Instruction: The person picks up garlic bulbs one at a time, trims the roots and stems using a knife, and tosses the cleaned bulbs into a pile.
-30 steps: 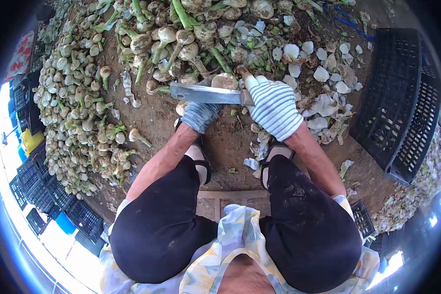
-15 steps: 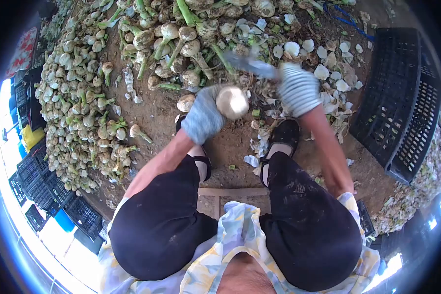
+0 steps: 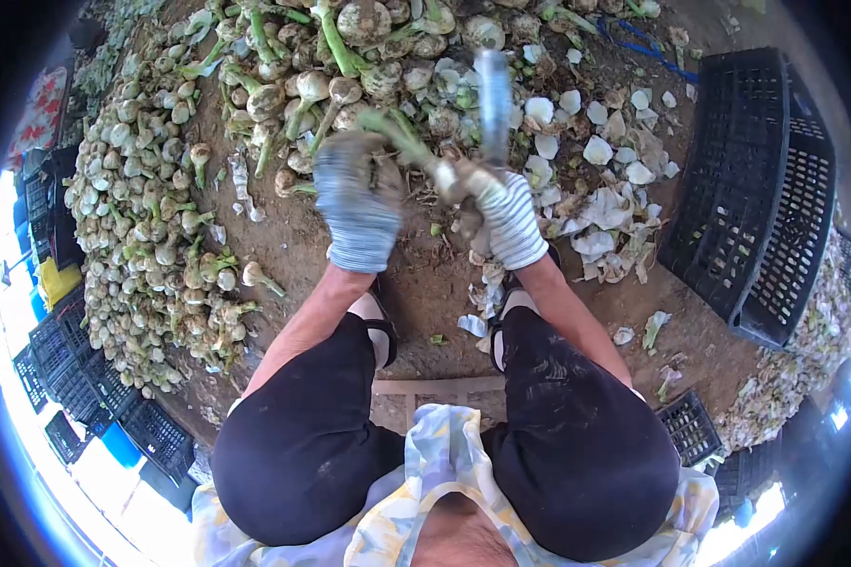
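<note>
My left hand (image 3: 357, 203), in a striped glove, is closed and smeared by motion, with a dirty brownish bulb at its fingers. My right hand (image 3: 506, 215), gloved too, is closed round a knife, whose blurred blade (image 3: 494, 104) points up and away from me. A green garlic stem (image 3: 397, 135) runs from beside my left hand to the fingers of my right hand, where something whitish shows. Just beyond the hands lies a heap of untrimmed garlic (image 3: 312, 87) with stems. Motion blur hides where bulb and stem join.
Many trimmed bulbs (image 3: 128, 203) cover the ground at left. White peelings (image 3: 624, 222) are scattered at right, beside black crates (image 3: 728, 180). A smaller black crate (image 3: 690, 427) sits by my right knee. A blue cord (image 3: 648, 42) lies at the top right.
The knife hand has moved left and down, its blade now upright. My left hand has shifted left and turned. The pale round bulb end is out of sight; a green stem now shows between the hands.
</note>
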A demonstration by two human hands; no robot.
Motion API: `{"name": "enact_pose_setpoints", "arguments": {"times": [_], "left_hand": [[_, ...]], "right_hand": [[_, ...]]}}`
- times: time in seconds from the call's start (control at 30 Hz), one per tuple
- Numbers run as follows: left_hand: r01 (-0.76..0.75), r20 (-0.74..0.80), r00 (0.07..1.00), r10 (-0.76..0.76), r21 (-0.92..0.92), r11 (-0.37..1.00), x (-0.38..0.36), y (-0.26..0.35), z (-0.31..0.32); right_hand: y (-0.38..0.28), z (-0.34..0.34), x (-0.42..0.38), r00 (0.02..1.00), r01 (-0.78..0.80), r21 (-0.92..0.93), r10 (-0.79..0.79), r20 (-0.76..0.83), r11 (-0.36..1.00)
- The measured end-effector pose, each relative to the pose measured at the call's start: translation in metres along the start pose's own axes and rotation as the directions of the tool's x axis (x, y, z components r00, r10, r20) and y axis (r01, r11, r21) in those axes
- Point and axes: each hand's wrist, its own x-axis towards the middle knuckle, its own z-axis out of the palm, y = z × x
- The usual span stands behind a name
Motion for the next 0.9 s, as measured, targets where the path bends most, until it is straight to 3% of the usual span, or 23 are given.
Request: {"name": "enact_pose_setpoints", "arguments": {"times": [0.03,0.07,0.1,0.13,0.2,0.23,0.27,0.3,0.33,0.4,0.43,0.47,0.5,0.53,0.57,0.6,0.67,0.7,0.73,0.77,0.8,0.87,0.9], "left_hand": [[0.495,0.132,0.858,-0.496,-0.467,0.733,0.000,0.012,-0.002],[0.495,0.128,0.858,-0.498,-0.466,0.733,0.000,0.012,0.002],[0.788,0.490,0.610,-0.623,-0.458,0.411,-0.002,0.008,0.007],[0.956,0.782,0.266,-0.564,-0.291,0.047,-0.005,0.004,0.013],[0.920,0.721,0.348,-0.599,-0.385,0.072,-0.011,0.002,0.022],[0.911,0.664,0.401,-0.631,-0.217,0.351,-0.009,-0.005,0.025],[0.812,0.615,0.466,-0.636,-0.010,0.584,-0.007,-0.007,0.025],[0.752,0.616,0.548,-0.566,-0.067,0.656,-0.008,-0.012,0.022],[0.757,0.615,0.544,-0.570,-0.067,0.650,-0.015,-0.022,0.027],[0.477,0.389,0.864,-0.320,-0.427,0.768,-0.035,-0.051,0.043],[0.004,0.593,0.787,-0.168,0.267,0.964,-0.026,-0.036,0.022],[0.006,0.595,0.785,-0.169,0.266,0.964,-0.017,-0.032,0.017],[0.081,0.500,0.856,-0.129,0.117,0.990,-0.009,-0.032,0.013],[0.137,0.387,0.915,-0.112,-0.038,0.990,0.000,-0.029,0.007],[0.556,0.377,0.814,-0.441,-0.286,0.781,0.010,-0.010,-0.007],[0.734,0.421,0.661,-0.622,-0.189,0.652,0.020,-0.005,-0.019],[0.889,0.703,0.454,-0.548,-0.398,0.227,0.030,-0.021,-0.029],[0.890,0.704,0.452,-0.548,-0.394,0.228,0.028,-0.020,-0.025],[0.875,0.727,0.356,-0.587,-0.480,-0.063,0.024,-0.015,-0.015],[0.773,0.761,0.258,-0.595,-0.532,-0.346,0.022,-0.012,-0.008],[0.771,0.764,0.261,-0.590,-0.533,-0.348,0.018,-0.011,-0.005],[0.712,0.753,0.351,-0.556,-0.601,-0.364,0.010,-0.010,0.002],[0.724,0.773,0.344,-0.532,-0.580,-0.374,0.007,-0.007,0.005]], "right_hand": [[0.007,-0.001,0.005,0.994,0.092,-0.020,-0.093,-0.057,0.996],[0.013,-0.005,0.005,0.994,0.091,-0.022,-0.092,-0.054,0.996],[0.013,-0.002,0.000,1.000,0.027,-0.048,-0.028,-0.008,0.998],[0.011,0.001,-0.005,0.999,-0.035,-0.078,0.038,0.037,0.996],[0.016,0.002,0.000,0.992,-0.106,-0.144,0.115,0.056,0.984],[0.027,-0.003,0.009,0.973,0.214,-0.316,-0.229,-0.010,0.924],[0.034,-0.007,0.015,0.834,0.478,-0.489,-0.552,-0.010,0.730],[-0.001,-0.013,0.001,0.872,0.344,-0.826,-0.479,0.104,0.447],[-0.017,-0.015,-0.001,0.815,0.426,-0.876,-0.516,0.261,0.229],[-0.044,-0.002,-0.001,0.847,0.367,-0.930,-0.402,0.347,-0.029],[-0.042,-0.007,0.010,0.852,0.382,-0.923,-0.406,0.331,0.049],[-0.037,-0.015,0.020,0.856,0.396,-0.910,-0.410,0.315,0.128],[-0.030,-0.027,0.024,0.801,0.422,-0.905,-0.493,0.341,0.059],[-0.025,-0.038,0.025,0.869,0.351,-0.930,-0.409,0.278,0.114],[-0.021,-0.050,0.030,0.949,0.138,-0.989,-0.293,0.119,0.045],[-0.016,-0.062,0.034,0.979,-0.077,-0.996,-0.192,-0.067,-0.048],[-0.004,-0.073,0.028,0.909,0.012,-0.977,-0.409,-0.077,0.212],[0.000,-0.065,0.022,0.907,0.142,-0.777,-0.396,-0.147,0.614],[0.005,-0.054,0.020,0.876,0.293,-0.629,-0.466,-0.126,0.720],[-0.020,-0.021,-0.001,0.933,0.257,-0.546,-0.352,-0.074,0.798],[-0.028,0.000,-0.008,0.955,0.204,-0.515,-0.284,-0.080,0.832],[-0.011,0.027,-0.002,0.889,0.434,-0.338,-0.458,0.010,0.835],[0.002,0.034,0.008,0.874,0.441,-0.454,-0.485,0.022,0.774]]}}
